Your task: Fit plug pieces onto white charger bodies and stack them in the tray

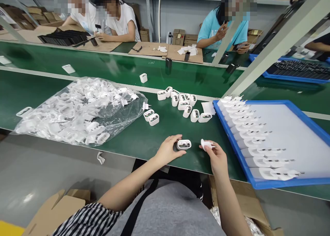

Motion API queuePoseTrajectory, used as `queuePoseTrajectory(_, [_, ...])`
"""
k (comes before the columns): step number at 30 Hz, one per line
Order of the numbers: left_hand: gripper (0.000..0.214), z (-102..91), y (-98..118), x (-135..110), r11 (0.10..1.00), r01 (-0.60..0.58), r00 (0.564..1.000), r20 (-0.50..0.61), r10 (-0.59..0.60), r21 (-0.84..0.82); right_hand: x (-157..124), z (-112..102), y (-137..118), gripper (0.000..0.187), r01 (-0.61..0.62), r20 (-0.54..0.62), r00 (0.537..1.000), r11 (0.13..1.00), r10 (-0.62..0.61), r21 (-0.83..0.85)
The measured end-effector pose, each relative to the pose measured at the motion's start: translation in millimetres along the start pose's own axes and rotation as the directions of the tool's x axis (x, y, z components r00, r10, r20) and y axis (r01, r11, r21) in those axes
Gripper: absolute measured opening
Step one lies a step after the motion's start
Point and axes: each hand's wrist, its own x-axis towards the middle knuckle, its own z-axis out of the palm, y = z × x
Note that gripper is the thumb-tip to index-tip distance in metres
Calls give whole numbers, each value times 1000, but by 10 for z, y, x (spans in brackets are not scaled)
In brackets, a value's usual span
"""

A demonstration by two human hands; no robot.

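Note:
My left hand (168,148) grips a white charger shell (184,144) with its open end facing me, just above the green table's near edge. My right hand (216,153) pinches a white plug cap (207,144) a short way to the right of the shell. The two parts are apart. Beyond my hands lies a loose cluster of several open charger shells (183,103). Two more shells (151,116) sit beside a clear plastic bag of white plug caps (79,109) on the left.
A blue tray (260,184) on the right holds a column of assembled chargers (254,139). A grey slanted post (268,47) rises behind it. Three people work across the green conveyor (103,62). Cardboard boxes (55,208) sit by my knees.

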Motion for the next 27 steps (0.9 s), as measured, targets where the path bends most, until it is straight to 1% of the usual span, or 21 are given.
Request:
queuePoseTrajectory(1, [49, -6, 1, -18, 999, -50, 998, -32, 50, 5, -6, 4, -6, 27, -1, 13, 1000, 1000, 1, -17])
queuePoseTrajectory(2, [47, -13, 1, -39, 994, -108, 991, -76, 110, 29, -13, 10, -18, 26, 2, 27, 1000, 999, -1, -35])
queuePoseTrajectory(3, [39, -19, -2, -62, 983, -166, 977, -125, 174, 77, -21, 20, -33, 25, 9, 48, 999, 998, -6, -55])
queuePoseTrajectory(5, [20, -31, -13, -106, 941, -256, 932, -201, 301, 220, -34, 50, -71, 24, 45, 108, 994, 994, -34, -97])
queuePoseTrajectory(6, [14, -36, -19, -123, 913, -283, 911, -215, 352, 294, -38, 70, -92, 23, 75, 145, 988, 990, -58, -117])
queuePoseTrajectory(8, [11, -45, -24, -141, 857, -314, 879, -217, 425, 408, -37, 115, -137, 21, 153, 221, 968, 976, -117, -152])
queuePoseTrajectory(11, [9, -56, 3, -139, 796, -352, 848, -194, 494, 493, -16, 174, -209, 18, 300, 329, 919, 928, -219, -221])
queuePoseTrajectory(14, [8, -54, 40, -125, 771, -385, 838, -159, 522, 507, 17, 203, -276, 14, 448, 484, 832, 843, -270, -299])
queuePoseTrajectory(16, [9, -39, 40, -119, 791, -384, 844, -167, 510, 475, 36, 210, -306, 14, 513, 567, 779, 793, -269, -329])
queuePoseTrajectory(17, [8, -27, 30, -118, 816, -373, 854, -181, 488, 441, 43, 211, -314, 14, 533, 585, 765, 775, -269, -340])
queuePoseTrajectory(19, [9, 4, 3, -120, 886, -325, 891, -206, 404, 331, 51, 211, -320, 15, 551, 579, 766, 750, -280, -365])
queuePoseTrajectory(22, [36, 46, -22, -129, 980, -153, 964, -201, 176, 123, 44, 212, -322, 16, 553, 535, 789, 727, -301, -406])
queuePoseTrajectory(24, [47, 59, -14, -130, 998, -45, 983, -177, 51, 34, 35, 220, -336, 17, 562, 541, 786, 711, -299, -424])
queuePoseTrajectory(25, [47, 61, -5, -127, 1000, -17, 985, -172, 19, 10, 33, 227, -349, 17, 570, 557, 778, 701, -292, -429])
queuePoseTrajectory(27, [41, 56, 17, -113, 1000, -12, 984, -179, 11, -7, 38, 244, -385, 17, 587, 600, 756, 679, -264, -441])
